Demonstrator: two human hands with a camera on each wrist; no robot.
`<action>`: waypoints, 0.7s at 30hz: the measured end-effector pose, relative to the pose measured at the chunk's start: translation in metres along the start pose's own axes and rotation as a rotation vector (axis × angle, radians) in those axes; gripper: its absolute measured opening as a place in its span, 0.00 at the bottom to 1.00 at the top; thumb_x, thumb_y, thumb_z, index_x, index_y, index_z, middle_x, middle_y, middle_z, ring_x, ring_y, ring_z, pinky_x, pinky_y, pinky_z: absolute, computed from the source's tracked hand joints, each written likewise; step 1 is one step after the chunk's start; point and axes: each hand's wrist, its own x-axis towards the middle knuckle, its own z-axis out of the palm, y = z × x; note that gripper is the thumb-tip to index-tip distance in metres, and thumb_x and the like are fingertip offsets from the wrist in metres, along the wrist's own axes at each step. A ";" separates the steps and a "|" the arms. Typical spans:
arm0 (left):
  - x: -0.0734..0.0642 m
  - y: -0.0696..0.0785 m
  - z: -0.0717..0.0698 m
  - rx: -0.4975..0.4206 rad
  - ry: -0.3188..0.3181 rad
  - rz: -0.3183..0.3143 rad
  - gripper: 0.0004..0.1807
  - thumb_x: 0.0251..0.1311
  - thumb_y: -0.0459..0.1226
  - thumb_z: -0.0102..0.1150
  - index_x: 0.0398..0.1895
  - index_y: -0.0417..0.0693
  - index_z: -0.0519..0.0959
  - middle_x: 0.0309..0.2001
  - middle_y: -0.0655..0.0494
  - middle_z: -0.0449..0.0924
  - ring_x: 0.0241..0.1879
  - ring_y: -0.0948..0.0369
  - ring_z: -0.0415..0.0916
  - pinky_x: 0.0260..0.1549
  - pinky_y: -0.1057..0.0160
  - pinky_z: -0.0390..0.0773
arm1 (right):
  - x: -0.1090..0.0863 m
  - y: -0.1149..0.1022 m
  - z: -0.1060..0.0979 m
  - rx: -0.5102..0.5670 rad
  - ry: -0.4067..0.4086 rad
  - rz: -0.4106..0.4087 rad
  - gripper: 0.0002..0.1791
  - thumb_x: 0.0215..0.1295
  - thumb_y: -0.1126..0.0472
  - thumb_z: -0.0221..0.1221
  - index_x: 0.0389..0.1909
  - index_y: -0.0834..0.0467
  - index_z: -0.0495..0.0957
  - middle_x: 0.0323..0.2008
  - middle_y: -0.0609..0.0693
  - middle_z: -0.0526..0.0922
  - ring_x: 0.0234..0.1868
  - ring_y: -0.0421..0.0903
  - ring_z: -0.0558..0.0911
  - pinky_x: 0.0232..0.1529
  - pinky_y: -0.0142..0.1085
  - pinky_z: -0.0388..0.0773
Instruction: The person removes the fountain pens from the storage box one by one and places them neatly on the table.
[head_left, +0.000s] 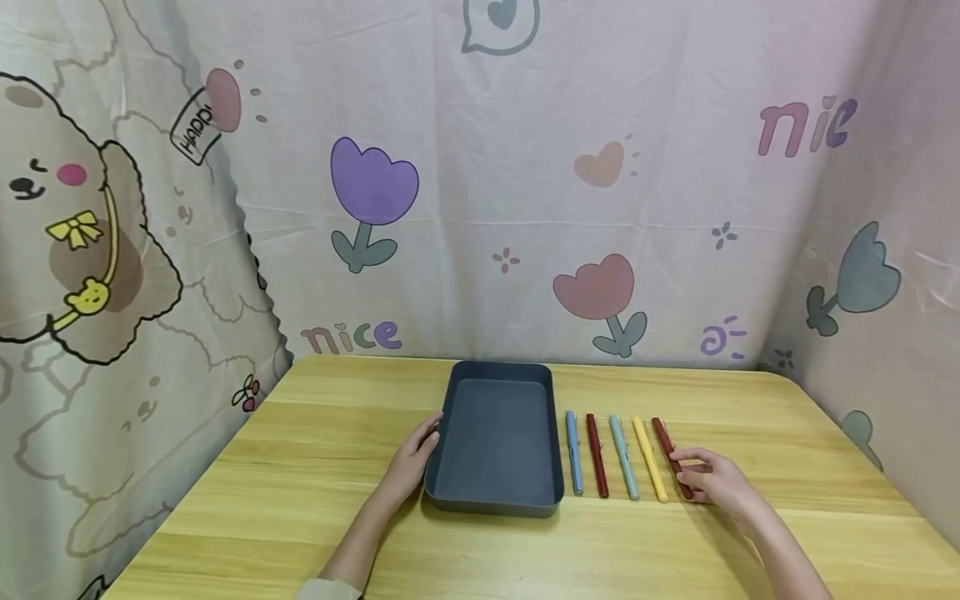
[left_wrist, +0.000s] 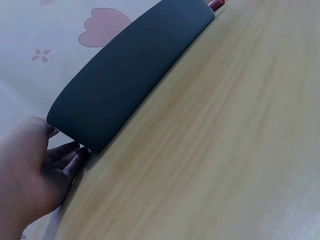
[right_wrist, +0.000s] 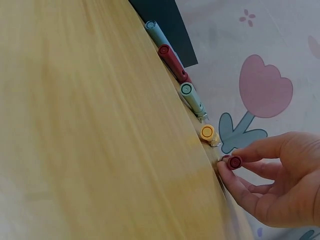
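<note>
Out on the table stands a dark grey rectangular tray (head_left: 495, 442). My left hand (head_left: 414, 460) grips its left side; in the left wrist view bent fingers (left_wrist: 75, 160) meet the bottom edge of the tray's wall. Right of the tray, several capped pens lie in a row: a blue pen (head_left: 574, 454), a dark red pen (head_left: 596, 458), a light green pen (head_left: 624, 458), a yellow pen (head_left: 650, 460) and a second dark red pen (head_left: 663, 437) at the far right. My right hand (head_left: 716, 479) pinches that last pen near its lower end between thumb and fingers.
The wooden table (head_left: 247, 483) runs out to both sides and toward me. Behind it and at both sides hangs a pale curtain (head_left: 487, 167) printed with flowers and cartoon figures.
</note>
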 end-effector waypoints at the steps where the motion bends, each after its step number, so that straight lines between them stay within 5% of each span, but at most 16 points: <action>1: 0.000 0.000 0.000 0.001 -0.001 -0.001 0.23 0.70 0.36 0.42 0.66 0.40 0.62 0.63 0.36 0.60 0.62 0.43 0.56 0.57 0.45 0.57 | 0.000 0.000 0.000 0.001 0.000 0.002 0.20 0.64 0.70 0.51 0.54 0.75 0.65 0.43 0.64 0.77 0.38 0.48 0.78 0.33 0.40 0.77; 21: 0.001 0.001 0.000 -0.001 -0.001 -0.005 0.23 0.70 0.36 0.42 0.66 0.39 0.62 0.63 0.36 0.59 0.63 0.43 0.55 0.57 0.45 0.57 | 0.001 0.000 0.003 -0.033 0.041 -0.017 0.20 0.60 0.70 0.56 0.51 0.75 0.68 0.41 0.65 0.78 0.38 0.50 0.79 0.33 0.40 0.78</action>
